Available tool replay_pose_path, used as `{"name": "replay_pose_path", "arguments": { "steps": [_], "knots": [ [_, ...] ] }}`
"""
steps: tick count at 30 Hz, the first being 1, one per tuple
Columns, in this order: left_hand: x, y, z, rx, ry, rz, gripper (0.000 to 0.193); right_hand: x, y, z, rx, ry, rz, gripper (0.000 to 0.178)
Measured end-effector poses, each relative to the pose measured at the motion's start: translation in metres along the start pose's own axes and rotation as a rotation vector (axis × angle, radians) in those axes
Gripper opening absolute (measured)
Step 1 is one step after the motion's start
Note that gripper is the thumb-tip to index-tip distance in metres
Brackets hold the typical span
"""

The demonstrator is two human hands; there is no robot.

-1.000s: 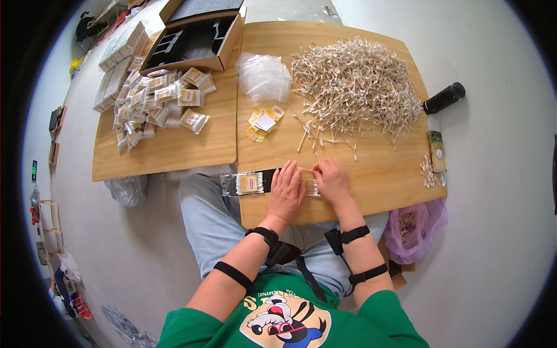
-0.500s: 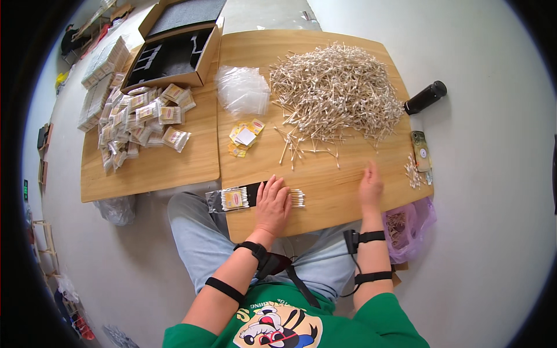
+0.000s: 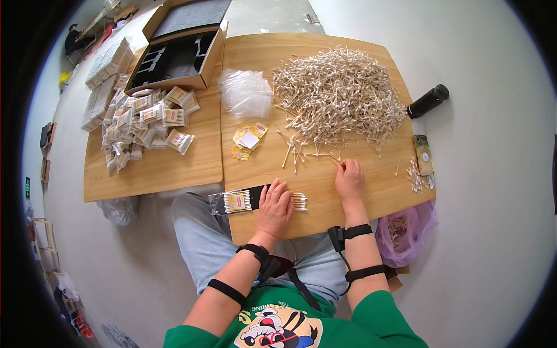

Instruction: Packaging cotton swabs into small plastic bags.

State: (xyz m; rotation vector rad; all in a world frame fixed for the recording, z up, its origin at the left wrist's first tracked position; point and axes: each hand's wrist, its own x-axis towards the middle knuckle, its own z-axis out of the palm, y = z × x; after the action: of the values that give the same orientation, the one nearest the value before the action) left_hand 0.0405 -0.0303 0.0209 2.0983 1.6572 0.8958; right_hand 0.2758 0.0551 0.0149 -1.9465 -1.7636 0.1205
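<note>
My left hand (image 3: pixel 275 207) lies flat, fingers stretched out, over a row of cotton swabs (image 3: pixel 299 202) whose ends stick out on its right. Beneath it a black strip (image 3: pixel 257 196) shows, and to its left is a clear packet (image 3: pixel 235 201) with swabs and a yellow card inside. My right hand (image 3: pixel 350 178) is closed in a pinch at a single cotton swab (image 3: pixel 339 161), just in front of the big swab pile (image 3: pixel 342 95). Its fingertips are partly hidden.
Clear plastic bags (image 3: pixel 246 94) and yellow cards (image 3: pixel 249 140) lie left of the pile. Filled packets (image 3: pixel 148 119) heap on the left table beside an open carton (image 3: pixel 204 69). A black bottle (image 3: pixel 428 101), a phone (image 3: pixel 423 155) and a small swab heap (image 3: pixel 415 177) are at the right.
My right hand has moved left and slightly away from me, its fingers now pinched at a swab. A lone swab now shows left of the small heap. My left hand stays put.
</note>
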Motion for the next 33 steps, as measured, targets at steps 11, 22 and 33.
{"name": "replay_pose_path", "arguments": {
  "steps": [11,22,33],
  "knots": [
    [0.000,0.001,0.000,0.007,0.000,-0.010,0.020,0.021,0.001,0.002,0.020,0.021,-0.090,0.015],
    [0.001,0.002,-0.002,0.005,-0.001,-0.006,0.020,-0.014,0.071,-0.032,-0.077,0.108,0.148,0.012],
    [-0.002,-0.002,-0.002,0.020,-0.027,-0.005,0.021,0.000,-0.051,-0.013,0.151,-0.122,-0.337,0.029]
  ]
}}
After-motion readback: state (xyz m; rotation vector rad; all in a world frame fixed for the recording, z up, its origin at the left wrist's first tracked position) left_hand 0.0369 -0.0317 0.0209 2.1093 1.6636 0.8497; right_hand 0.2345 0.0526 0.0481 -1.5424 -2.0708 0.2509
